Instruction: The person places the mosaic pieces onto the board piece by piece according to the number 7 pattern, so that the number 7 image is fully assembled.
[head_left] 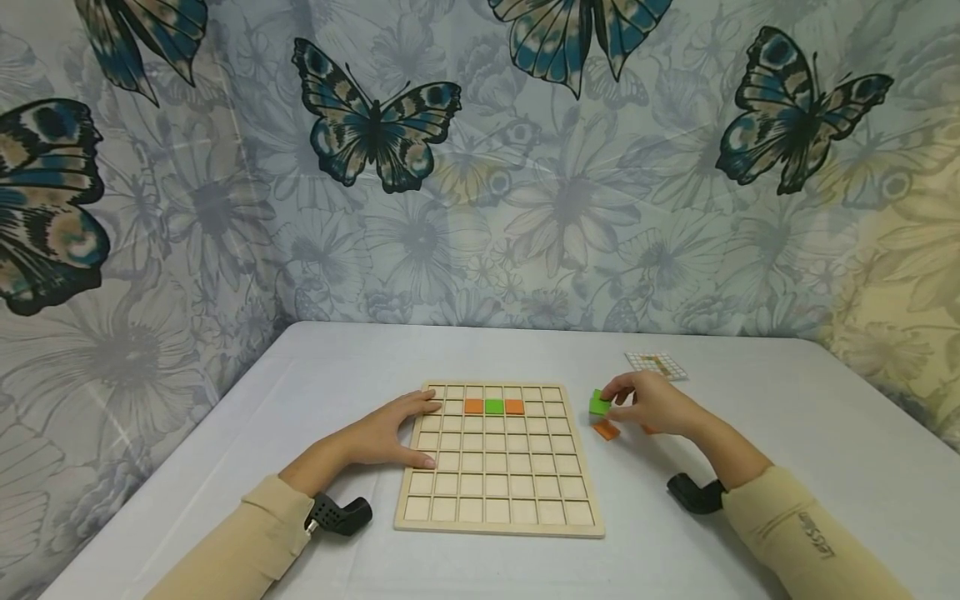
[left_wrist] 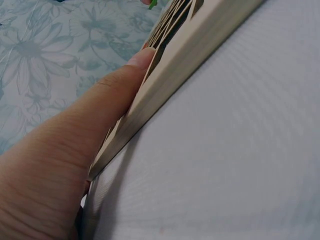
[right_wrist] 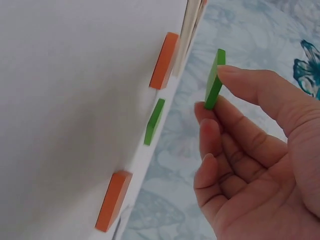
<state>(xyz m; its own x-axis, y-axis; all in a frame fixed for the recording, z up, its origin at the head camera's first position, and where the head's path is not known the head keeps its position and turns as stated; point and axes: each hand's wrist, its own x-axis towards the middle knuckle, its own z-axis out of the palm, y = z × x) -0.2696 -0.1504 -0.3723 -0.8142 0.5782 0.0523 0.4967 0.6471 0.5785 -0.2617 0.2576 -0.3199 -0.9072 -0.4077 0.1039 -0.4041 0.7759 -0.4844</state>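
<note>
Thumb and fingers of my left hand are spread along the left side of a wooden grid board, their tips resting on its edge. In the board's second row from the back lie an orange tile, a green tile and another orange tile, side by side. To the right of the board, my right hand pinches a green square tile between thumb and fingertips, above the table. Below it on the table are a loose green tile and two orange tiles, seen in the right wrist view.
A small card with a printed grid lies behind my right hand on the white table. Black wrist devices hang below both sleeves. A butterfly-patterned cloth rises behind the table.
</note>
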